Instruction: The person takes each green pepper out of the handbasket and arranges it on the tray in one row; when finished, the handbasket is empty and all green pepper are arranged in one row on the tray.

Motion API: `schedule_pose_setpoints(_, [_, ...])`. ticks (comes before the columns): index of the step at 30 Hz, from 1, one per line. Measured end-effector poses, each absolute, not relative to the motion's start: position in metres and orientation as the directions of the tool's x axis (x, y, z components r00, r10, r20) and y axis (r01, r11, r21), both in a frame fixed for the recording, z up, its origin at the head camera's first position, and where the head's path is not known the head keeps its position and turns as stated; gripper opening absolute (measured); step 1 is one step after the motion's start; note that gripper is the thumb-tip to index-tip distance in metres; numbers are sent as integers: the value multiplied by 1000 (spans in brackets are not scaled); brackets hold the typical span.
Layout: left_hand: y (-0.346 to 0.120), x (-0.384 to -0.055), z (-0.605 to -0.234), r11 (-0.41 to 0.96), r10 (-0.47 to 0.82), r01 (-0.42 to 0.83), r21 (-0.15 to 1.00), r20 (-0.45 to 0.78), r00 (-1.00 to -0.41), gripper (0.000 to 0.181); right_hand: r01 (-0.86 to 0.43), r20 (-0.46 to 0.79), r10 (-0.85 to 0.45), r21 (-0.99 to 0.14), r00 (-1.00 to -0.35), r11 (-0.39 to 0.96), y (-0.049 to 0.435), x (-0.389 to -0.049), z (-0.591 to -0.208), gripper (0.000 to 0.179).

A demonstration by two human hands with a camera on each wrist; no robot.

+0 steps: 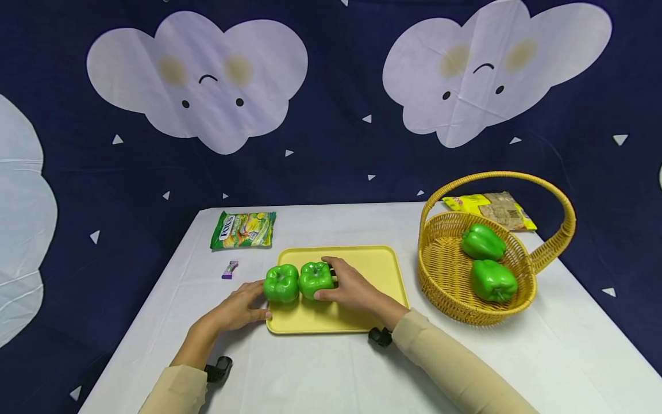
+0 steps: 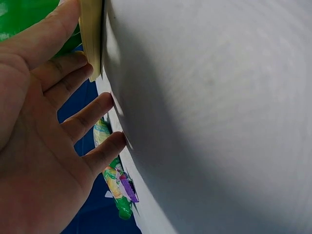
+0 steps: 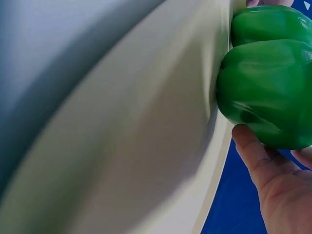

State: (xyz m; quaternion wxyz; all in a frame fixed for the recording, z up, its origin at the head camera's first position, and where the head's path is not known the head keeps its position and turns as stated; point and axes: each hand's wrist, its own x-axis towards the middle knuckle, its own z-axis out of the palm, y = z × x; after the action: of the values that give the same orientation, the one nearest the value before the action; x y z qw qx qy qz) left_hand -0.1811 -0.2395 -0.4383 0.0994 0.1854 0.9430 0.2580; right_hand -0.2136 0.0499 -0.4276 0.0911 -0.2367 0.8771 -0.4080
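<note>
Two green bell peppers stand side by side on the left half of a yellow tray (image 1: 364, 264). My right hand (image 1: 357, 289) grips the right bell pepper (image 1: 315, 279), thumb at its front and fingers at its far side. In the right wrist view, fingertips meet the glossy side of that pepper (image 3: 268, 92). At the tray's left edge, my left hand (image 1: 237, 307) is beside the left bell pepper (image 1: 281, 283), fingers at its side and thumb near the rim. The left wrist view shows its palm (image 2: 39, 165) with the fingers extended and spread.
To the right stands a wicker basket (image 1: 439, 287) with a tall handle, holding two more green bell peppers (image 1: 493, 282). A yellow packet (image 1: 504, 210) lies behind it. A green candy bag (image 1: 243, 230) and a small purple wrapped candy (image 1: 230, 269) lie at the left.
</note>
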Motion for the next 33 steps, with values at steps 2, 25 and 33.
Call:
schedule_pose_setpoints(2, [-239,-181,-438,798,402,298,524,-92,-911,72,-336,30,-487,-760,-873,556,51,-213,-427,85])
schedule_pose_setpoints(25, [-239,-180,-437,801,387,274,532,-111,-915,74,-388,148,-461,-783,-875,485,88,-205,-392,80])
schedule_pose_setpoints(33, [-240,-180,-438,795,392,281,537,-102,-914,73,-443,214,-439,-724,-873,528,115,-201,-371,78])
